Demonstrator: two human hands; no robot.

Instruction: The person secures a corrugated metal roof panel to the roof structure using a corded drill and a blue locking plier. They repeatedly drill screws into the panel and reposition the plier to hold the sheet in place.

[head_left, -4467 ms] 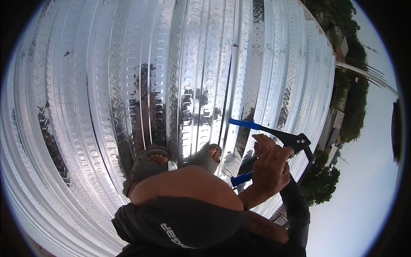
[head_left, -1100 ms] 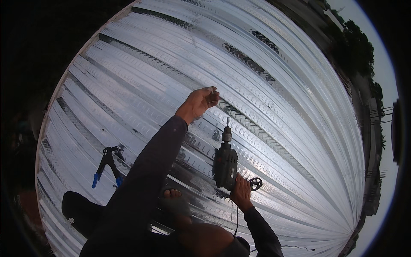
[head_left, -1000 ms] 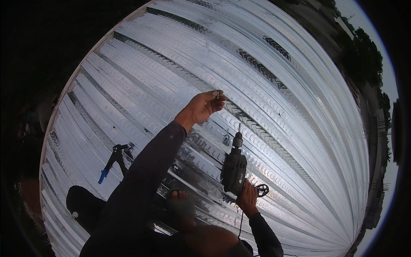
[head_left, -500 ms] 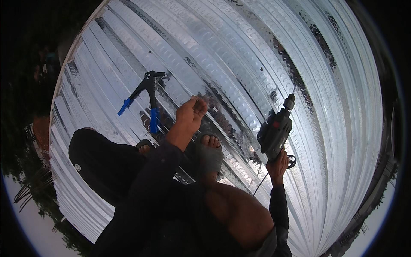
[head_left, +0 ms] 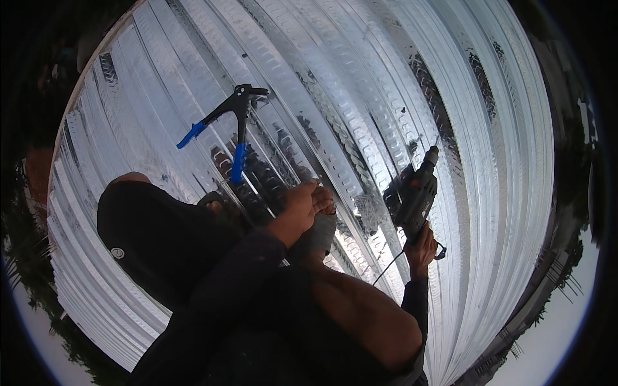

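Observation:
I crouch on a shiny corrugated metal roof (head_left: 360,77). My right hand (head_left: 421,248) grips a dark corded power drill (head_left: 415,193), its bit pointing up and away along a rib. My left hand (head_left: 299,209) hovers low over my sandalled foot (head_left: 318,231), fingers drawn together; whether it pinches something small is too dark to tell. A hand riveter with blue handles (head_left: 228,128) lies on the sheeting to the upper left, apart from both hands.
My bent knees in dark shorts (head_left: 161,238) fill the lower left. The drill's cord (head_left: 386,267) trails down toward my arm. The roof's edge curves round the left and right, with trees and sky beyond.
My left arm, earlier stretched out over the sheeting, has drawn back down to my foot. The view has swung, so the riveter now sits upper left. The drill stays in my right hand.

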